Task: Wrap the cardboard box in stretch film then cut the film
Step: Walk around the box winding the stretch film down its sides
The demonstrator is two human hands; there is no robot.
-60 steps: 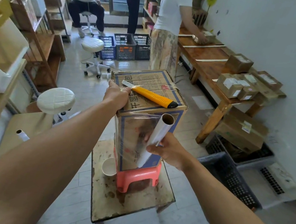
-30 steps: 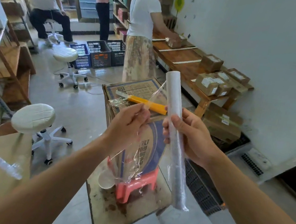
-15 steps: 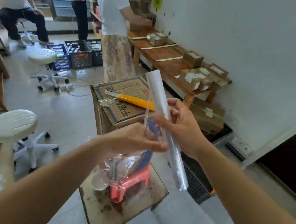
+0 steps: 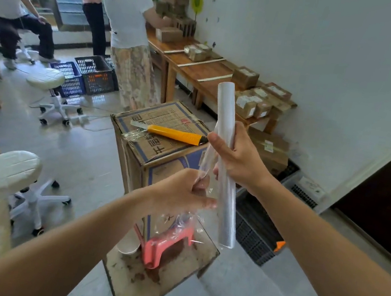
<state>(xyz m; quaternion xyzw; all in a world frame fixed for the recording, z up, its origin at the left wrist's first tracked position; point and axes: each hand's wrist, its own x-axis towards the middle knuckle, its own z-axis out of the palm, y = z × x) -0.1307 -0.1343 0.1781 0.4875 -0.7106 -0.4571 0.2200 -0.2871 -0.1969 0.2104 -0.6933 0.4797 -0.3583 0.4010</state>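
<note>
Your right hand (image 4: 238,159) is closed around the middle of a stretch film roll (image 4: 224,162), holding it nearly upright and raised in front of you, its top end leaning slightly away. Your left hand (image 4: 182,193) is just beside it and lower, fingers pinched shut on a loose sheet of clear film (image 4: 188,219) that comes off the roll and hangs crumpled below your fist. Behind both hands stands the cardboard box (image 4: 153,146), upright, printed with blue borders and characters, resting on a pink plastic stool (image 4: 164,241). The stool sits on a small stained surface (image 4: 157,285) with a white cup (image 4: 128,247) next to it. A yellow utility knife (image 4: 173,134) lies flat across the box's top, and a bunched scrap of film clings to the top's near left edge. To your left are two white swivel stools (image 4: 6,171). Further off, a long wooden surface (image 4: 201,72) along the wall carries several small parcels, with other people standing and sitting near it.
</note>
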